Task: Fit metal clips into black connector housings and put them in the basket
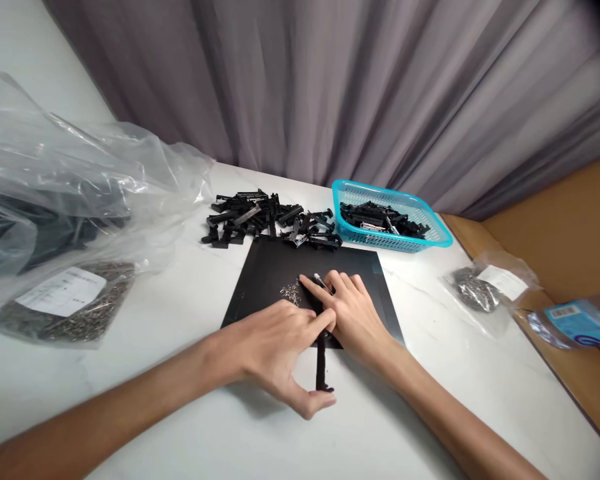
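Note:
My left hand pinches a long black plastic strip between thumb and forefinger, holding it on edge at the near rim of a black mat. My right hand rests on the mat beside it, fingers together, gripping a thin metal pin that points toward a small heap of silver pins. Both hands touch at the strip's far end.
A pile of black plastic parts lies behind the mat. A turquoise basket with more black parts stands at back right. Large clear bags and a bag of metal pieces sit left; a smaller bag lies right. Wooden edge at far right.

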Action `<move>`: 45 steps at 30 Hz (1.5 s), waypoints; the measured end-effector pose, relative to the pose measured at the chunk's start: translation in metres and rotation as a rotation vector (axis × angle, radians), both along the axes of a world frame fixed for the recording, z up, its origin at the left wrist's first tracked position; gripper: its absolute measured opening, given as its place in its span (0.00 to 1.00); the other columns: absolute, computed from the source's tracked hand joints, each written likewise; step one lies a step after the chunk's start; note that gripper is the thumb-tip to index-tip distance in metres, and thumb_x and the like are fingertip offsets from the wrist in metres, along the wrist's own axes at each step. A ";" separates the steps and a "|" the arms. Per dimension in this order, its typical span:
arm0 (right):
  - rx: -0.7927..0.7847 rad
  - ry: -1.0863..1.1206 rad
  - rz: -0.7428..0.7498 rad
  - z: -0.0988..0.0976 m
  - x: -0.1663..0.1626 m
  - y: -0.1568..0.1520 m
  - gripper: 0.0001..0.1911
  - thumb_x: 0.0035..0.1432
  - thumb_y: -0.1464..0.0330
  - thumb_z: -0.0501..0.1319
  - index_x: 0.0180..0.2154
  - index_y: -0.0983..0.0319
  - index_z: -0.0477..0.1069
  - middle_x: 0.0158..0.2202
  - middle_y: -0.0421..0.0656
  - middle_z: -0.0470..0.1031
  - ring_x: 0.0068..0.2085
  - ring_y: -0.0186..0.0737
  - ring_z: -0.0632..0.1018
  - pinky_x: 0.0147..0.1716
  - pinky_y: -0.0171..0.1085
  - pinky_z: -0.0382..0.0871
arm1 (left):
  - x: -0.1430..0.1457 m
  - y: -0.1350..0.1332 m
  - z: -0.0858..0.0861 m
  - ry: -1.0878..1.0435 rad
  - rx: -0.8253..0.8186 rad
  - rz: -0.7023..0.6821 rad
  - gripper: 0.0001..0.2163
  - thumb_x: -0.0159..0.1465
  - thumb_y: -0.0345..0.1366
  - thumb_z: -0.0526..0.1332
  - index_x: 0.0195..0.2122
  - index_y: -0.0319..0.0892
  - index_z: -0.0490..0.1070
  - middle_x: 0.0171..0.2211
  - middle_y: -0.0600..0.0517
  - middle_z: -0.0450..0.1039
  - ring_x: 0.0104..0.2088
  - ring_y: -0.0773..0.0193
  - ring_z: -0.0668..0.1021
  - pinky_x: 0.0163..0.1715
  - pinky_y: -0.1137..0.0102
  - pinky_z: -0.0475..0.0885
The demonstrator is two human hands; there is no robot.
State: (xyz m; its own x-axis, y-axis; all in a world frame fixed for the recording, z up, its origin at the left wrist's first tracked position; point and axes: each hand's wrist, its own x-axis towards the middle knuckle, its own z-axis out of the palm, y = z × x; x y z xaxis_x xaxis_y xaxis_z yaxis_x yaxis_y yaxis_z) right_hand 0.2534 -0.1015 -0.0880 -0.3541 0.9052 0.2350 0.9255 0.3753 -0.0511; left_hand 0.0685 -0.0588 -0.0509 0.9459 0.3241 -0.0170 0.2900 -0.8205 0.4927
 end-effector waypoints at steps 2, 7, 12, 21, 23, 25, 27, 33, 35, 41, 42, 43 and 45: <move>0.010 0.025 -0.002 -0.001 0.002 -0.001 0.30 0.65 0.78 0.58 0.68 0.63 0.64 0.47 0.52 0.72 0.46 0.51 0.71 0.46 0.46 0.61 | 0.001 0.002 -0.005 -0.046 0.030 -0.012 0.24 0.51 0.53 0.67 0.33 0.47 0.52 0.26 0.55 0.67 0.26 0.55 0.72 0.26 0.63 0.63; -0.017 0.152 -0.006 -0.001 0.005 -0.003 0.27 0.67 0.81 0.51 0.64 0.65 0.67 0.46 0.50 0.73 0.44 0.48 0.73 0.45 0.45 0.62 | 0.000 0.008 -0.011 -0.099 0.019 0.049 0.24 0.54 0.53 0.67 0.35 0.46 0.54 0.30 0.52 0.70 0.31 0.52 0.76 0.32 0.62 0.68; 0.021 0.214 -0.029 -0.001 0.006 -0.002 0.27 0.68 0.81 0.48 0.64 0.63 0.66 0.46 0.49 0.72 0.45 0.48 0.73 0.45 0.45 0.63 | -0.004 0.014 -0.008 -0.068 0.064 0.087 0.22 0.56 0.52 0.66 0.38 0.45 0.57 0.32 0.52 0.71 0.33 0.51 0.78 0.36 0.61 0.70; 0.022 0.134 0.008 -0.005 0.006 -0.003 0.27 0.66 0.81 0.50 0.63 0.63 0.68 0.47 0.52 0.71 0.43 0.49 0.71 0.42 0.46 0.65 | -0.020 0.039 0.014 -0.110 -0.264 0.229 0.18 0.60 0.47 0.63 0.45 0.47 0.60 0.29 0.57 0.69 0.29 0.62 0.72 0.30 0.68 0.65; 0.023 0.172 0.005 -0.005 0.006 -0.004 0.26 0.68 0.80 0.49 0.64 0.65 0.67 0.47 0.52 0.71 0.42 0.49 0.71 0.42 0.46 0.65 | -0.024 0.047 0.017 -0.291 -0.368 0.273 0.15 0.65 0.49 0.57 0.46 0.46 0.60 0.30 0.55 0.71 0.31 0.61 0.71 0.33 0.66 0.66; 0.023 0.188 0.008 -0.004 0.007 -0.005 0.25 0.69 0.78 0.49 0.64 0.64 0.66 0.47 0.53 0.71 0.42 0.48 0.71 0.42 0.46 0.66 | -0.027 0.056 0.018 -0.478 -0.432 0.356 0.17 0.66 0.52 0.54 0.46 0.45 0.59 0.29 0.54 0.72 0.32 0.59 0.72 0.37 0.64 0.67; 0.021 0.170 0.019 -0.003 0.006 -0.007 0.26 0.69 0.78 0.50 0.65 0.63 0.66 0.48 0.53 0.71 0.42 0.49 0.71 0.42 0.46 0.66 | -0.028 0.062 0.018 -0.555 -0.437 0.398 0.18 0.65 0.53 0.55 0.46 0.46 0.59 0.31 0.52 0.75 0.35 0.57 0.74 0.40 0.63 0.67; 0.037 0.184 0.040 -0.002 0.003 -0.008 0.23 0.73 0.73 0.50 0.65 0.62 0.66 0.47 0.52 0.71 0.42 0.48 0.71 0.42 0.46 0.66 | -0.028 0.057 0.015 -0.239 -0.150 0.272 0.17 0.64 0.48 0.59 0.49 0.46 0.61 0.46 0.49 0.78 0.46 0.51 0.79 0.47 0.60 0.69; 0.047 0.243 0.030 -0.003 0.004 -0.007 0.20 0.75 0.70 0.50 0.63 0.63 0.69 0.46 0.51 0.72 0.42 0.47 0.72 0.42 0.46 0.66 | -0.027 0.053 0.014 -0.137 -0.028 0.255 0.17 0.61 0.46 0.61 0.48 0.46 0.63 0.44 0.49 0.77 0.45 0.50 0.79 0.45 0.61 0.70; 0.048 0.237 0.009 -0.004 0.007 -0.005 0.20 0.75 0.68 0.51 0.63 0.63 0.69 0.47 0.52 0.72 0.43 0.48 0.72 0.42 0.47 0.67 | -0.025 0.053 0.012 -0.066 0.098 0.219 0.19 0.58 0.45 0.63 0.47 0.45 0.63 0.40 0.49 0.75 0.40 0.51 0.79 0.42 0.61 0.70; 0.036 0.205 0.017 -0.003 0.006 -0.006 0.21 0.76 0.67 0.51 0.65 0.62 0.68 0.47 0.52 0.72 0.43 0.49 0.71 0.42 0.47 0.67 | -0.025 0.053 0.013 -0.054 0.105 0.221 0.18 0.58 0.45 0.62 0.47 0.44 0.63 0.39 0.50 0.74 0.39 0.51 0.78 0.41 0.61 0.70; 0.024 0.177 0.024 -0.002 0.006 -0.007 0.22 0.76 0.67 0.50 0.65 0.61 0.68 0.47 0.52 0.71 0.43 0.49 0.71 0.43 0.48 0.67 | -0.025 0.053 0.013 -0.046 0.112 0.222 0.18 0.58 0.45 0.62 0.46 0.44 0.63 0.38 0.50 0.74 0.38 0.52 0.78 0.40 0.62 0.69; 0.014 0.144 0.025 0.000 0.005 -0.009 0.22 0.76 0.66 0.49 0.65 0.61 0.68 0.47 0.52 0.71 0.43 0.50 0.70 0.43 0.48 0.67 | -0.026 0.054 0.014 -0.054 0.126 0.220 0.18 0.58 0.45 0.63 0.46 0.44 0.63 0.37 0.51 0.74 0.37 0.52 0.78 0.39 0.62 0.69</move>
